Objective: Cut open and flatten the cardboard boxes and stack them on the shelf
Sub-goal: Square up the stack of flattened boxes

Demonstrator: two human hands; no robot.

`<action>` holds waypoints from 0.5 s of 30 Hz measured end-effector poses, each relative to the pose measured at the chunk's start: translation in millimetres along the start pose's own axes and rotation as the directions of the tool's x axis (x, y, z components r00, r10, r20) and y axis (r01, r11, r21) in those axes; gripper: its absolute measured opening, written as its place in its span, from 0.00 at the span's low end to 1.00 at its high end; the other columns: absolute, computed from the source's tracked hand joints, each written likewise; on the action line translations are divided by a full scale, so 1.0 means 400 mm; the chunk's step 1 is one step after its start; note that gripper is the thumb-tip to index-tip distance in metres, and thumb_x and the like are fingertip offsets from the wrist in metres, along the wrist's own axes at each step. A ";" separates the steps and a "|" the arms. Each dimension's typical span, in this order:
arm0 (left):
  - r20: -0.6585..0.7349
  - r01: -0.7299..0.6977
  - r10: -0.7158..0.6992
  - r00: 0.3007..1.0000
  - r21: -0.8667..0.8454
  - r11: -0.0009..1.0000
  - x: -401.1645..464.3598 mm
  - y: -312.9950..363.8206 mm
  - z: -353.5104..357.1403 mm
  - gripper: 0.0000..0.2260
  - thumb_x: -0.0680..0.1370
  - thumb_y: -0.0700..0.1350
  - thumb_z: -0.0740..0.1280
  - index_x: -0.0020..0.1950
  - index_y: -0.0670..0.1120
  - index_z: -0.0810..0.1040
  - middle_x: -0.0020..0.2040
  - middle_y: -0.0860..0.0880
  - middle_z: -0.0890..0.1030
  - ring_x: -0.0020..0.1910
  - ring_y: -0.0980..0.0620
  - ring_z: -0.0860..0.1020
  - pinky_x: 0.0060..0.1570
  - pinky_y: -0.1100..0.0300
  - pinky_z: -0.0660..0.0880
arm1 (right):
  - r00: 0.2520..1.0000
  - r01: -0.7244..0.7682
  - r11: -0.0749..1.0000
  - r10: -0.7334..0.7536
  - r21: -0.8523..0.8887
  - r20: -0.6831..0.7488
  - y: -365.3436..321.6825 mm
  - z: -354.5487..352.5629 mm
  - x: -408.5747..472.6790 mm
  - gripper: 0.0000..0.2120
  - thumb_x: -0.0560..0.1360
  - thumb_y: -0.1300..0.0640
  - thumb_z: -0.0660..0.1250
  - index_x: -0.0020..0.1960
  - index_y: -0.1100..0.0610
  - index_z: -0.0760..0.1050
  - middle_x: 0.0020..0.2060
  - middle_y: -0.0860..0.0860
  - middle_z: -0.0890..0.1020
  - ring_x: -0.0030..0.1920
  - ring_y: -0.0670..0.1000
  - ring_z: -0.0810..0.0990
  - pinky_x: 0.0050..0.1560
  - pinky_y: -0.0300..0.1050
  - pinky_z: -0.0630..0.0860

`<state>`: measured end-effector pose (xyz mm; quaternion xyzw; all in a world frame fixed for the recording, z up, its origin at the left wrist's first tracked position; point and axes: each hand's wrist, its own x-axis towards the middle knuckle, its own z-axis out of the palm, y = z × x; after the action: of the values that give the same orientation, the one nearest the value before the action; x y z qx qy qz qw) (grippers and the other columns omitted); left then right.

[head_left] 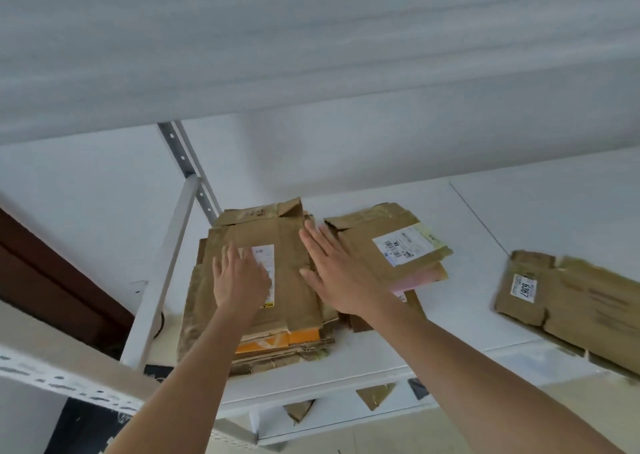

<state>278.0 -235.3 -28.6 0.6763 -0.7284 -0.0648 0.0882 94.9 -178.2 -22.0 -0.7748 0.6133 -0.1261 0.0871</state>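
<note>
Both hands lie flat and open, left hand [239,280] and right hand [332,273], on the top flattened box [277,245] of a stack on the white shelf [381,353]. Light, stiff and likely slippery, the sheets seem best squared by their edges.

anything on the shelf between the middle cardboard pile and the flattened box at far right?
Nothing: in the head view, bare white shelf separates the middle pile from the flattened box at far right.
</note>
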 end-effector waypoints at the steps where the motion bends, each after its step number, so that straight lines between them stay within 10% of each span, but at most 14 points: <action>1: -0.032 -0.013 0.011 0.999 -0.053 0.999 -0.010 0.027 -0.012 0.19 0.82 0.44 0.58 0.72 0.41 0.68 0.75 0.41 0.64 0.76 0.44 0.59 0.76 0.47 0.55 | 0.999 -0.011 1.000 0.012 0.026 -0.041 0.024 -0.026 -0.020 0.32 0.84 0.45 0.48 0.80 0.54 0.36 0.79 0.47 0.35 0.77 0.47 0.32 0.77 0.47 0.36; 9: -0.302 -0.403 0.324 0.897 -0.257 0.878 -0.119 0.437 -0.033 0.11 0.75 0.34 0.62 0.55 0.37 0.78 0.57 0.41 0.75 0.56 0.42 0.75 0.55 0.49 0.74 | 0.941 -0.280 0.955 0.293 0.098 -0.172 0.398 -0.149 -0.228 0.28 0.85 0.53 0.51 0.80 0.59 0.44 0.80 0.52 0.43 0.80 0.52 0.40 0.77 0.53 0.43; 15: -0.018 -0.343 0.378 0.926 -0.457 0.820 -0.268 0.796 0.174 0.13 0.79 0.38 0.59 0.60 0.42 0.78 0.58 0.47 0.75 0.53 0.49 0.78 0.51 0.55 0.77 | 0.824 -0.567 0.818 0.564 0.101 0.056 0.754 -0.130 -0.474 0.30 0.84 0.50 0.52 0.80 0.60 0.43 0.80 0.56 0.44 0.80 0.56 0.42 0.79 0.55 0.47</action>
<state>-39.7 -105.6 -32.9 0.4841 -0.8105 -0.2395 0.2267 -241.7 -63.0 -76.4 -0.5531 0.8064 -0.1202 0.1714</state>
